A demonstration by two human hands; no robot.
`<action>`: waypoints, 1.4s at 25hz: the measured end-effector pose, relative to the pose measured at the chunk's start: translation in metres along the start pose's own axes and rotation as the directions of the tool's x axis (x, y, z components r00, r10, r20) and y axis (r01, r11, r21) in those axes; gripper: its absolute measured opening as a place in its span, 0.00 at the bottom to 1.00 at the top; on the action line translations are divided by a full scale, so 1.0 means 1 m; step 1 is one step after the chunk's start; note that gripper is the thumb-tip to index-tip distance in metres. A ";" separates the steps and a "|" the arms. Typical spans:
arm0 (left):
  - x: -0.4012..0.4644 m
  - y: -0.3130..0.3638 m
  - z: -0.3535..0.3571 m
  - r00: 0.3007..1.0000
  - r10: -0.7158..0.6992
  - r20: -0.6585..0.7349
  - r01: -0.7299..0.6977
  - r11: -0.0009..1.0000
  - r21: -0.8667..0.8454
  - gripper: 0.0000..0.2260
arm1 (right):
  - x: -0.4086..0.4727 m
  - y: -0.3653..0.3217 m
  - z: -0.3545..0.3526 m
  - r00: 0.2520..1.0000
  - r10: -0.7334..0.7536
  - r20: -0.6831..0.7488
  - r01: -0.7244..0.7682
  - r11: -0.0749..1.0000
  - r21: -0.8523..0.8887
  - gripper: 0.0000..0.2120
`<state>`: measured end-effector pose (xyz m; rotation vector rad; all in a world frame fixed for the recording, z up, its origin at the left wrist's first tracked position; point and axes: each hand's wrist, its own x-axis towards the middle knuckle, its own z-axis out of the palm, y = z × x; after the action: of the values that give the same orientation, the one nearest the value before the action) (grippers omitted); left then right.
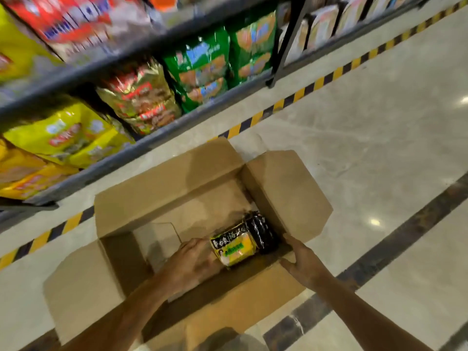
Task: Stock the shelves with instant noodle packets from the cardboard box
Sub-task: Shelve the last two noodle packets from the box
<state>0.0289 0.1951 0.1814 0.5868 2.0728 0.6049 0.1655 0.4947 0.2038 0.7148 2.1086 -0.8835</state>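
Observation:
An open cardboard box (162, 188) sits on the floor below the shelves, its flaps folded outward. Inside, at the near right corner, lies a black and yellow noodle packet (234, 248), with a dark packet (260, 231) behind it. My left hand (193, 262) reaches into the box and holds the left end of the yellow packet, fingers curled against it. My right hand (302, 259) rests on the box's right rim beside the packets, fingers fairly straight. The rest of the box floor looks bare.
Dark metal shelves (157, 140) run along the left and top, filled with yellow, gold and green snack bags. A yellow-black hazard stripe (298, 96) marks the shiny tiled floor in front of them.

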 end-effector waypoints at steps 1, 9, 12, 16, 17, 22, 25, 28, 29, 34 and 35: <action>0.015 -0.015 0.017 0.999 -0.029 0.014 0.029 1.000 -0.008 0.33 | 0.020 0.010 0.009 1.000 -0.005 0.005 0.005 1.000 -0.003 0.34; 0.109 -0.102 0.122 0.987 -0.142 0.072 0.141 0.990 0.021 0.29 | 0.158 0.055 0.079 0.999 0.032 0.014 -0.031 0.993 -0.113 0.38; 0.127 -0.117 0.137 0.980 -0.181 0.076 0.183 0.983 -0.008 0.30 | 0.189 0.059 0.098 0.997 0.082 0.004 -0.081 0.988 -0.131 0.42; 0.138 -0.131 0.150 0.977 -0.208 0.049 0.211 0.976 -0.052 0.25 | 0.210 0.067 0.120 0.985 0.175 0.011 -0.169 0.966 -0.194 0.50; 0.139 -0.133 0.153 0.975 -0.214 0.053 0.217 0.974 -0.061 0.26 | 0.212 0.069 0.123 0.981 0.192 0.007 -0.187 0.961 -0.206 0.51; 0.143 -0.142 0.162 0.955 -0.277 0.106 0.289 0.949 -0.124 0.28 | 0.217 0.067 0.129 0.969 0.243 -0.047 -0.247 0.936 -0.252 0.49; 0.146 -0.141 0.165 0.933 -0.349 0.087 0.358 0.923 -0.140 0.34 | 0.213 0.058 0.121 0.973 0.191 -0.128 -0.214 0.956 -0.200 0.42; 0.152 -0.138 0.164 0.887 -0.450 0.106 0.462 0.869 -0.179 0.42 | 0.201 0.050 0.114 0.968 0.139 -0.211 -0.161 0.983 -0.093 0.40; 0.155 -0.137 0.163 0.865 -0.486 0.126 0.502 0.831 -0.239 0.44 | 0.196 0.047 0.113 0.960 0.128 -0.249 -0.135 0.991 -0.009 0.40; 0.171 -0.110 0.172 0.771 -0.583 0.255 0.605 0.548 -0.578 0.31 | 0.184 0.050 0.115 0.924 0.089 -0.372 -0.002 0.973 0.230 0.35; 0.172 -0.107 0.175 0.755 -0.599 0.265 0.610 0.495 -0.619 0.29 | 0.183 0.050 0.116 0.916 0.078 -0.393 0.016 0.973 0.230 0.34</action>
<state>0.0695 0.2518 -0.0773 -0.5749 1.6828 0.8425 0.1418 0.4735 -0.0166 1.1288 2.3626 -1.0436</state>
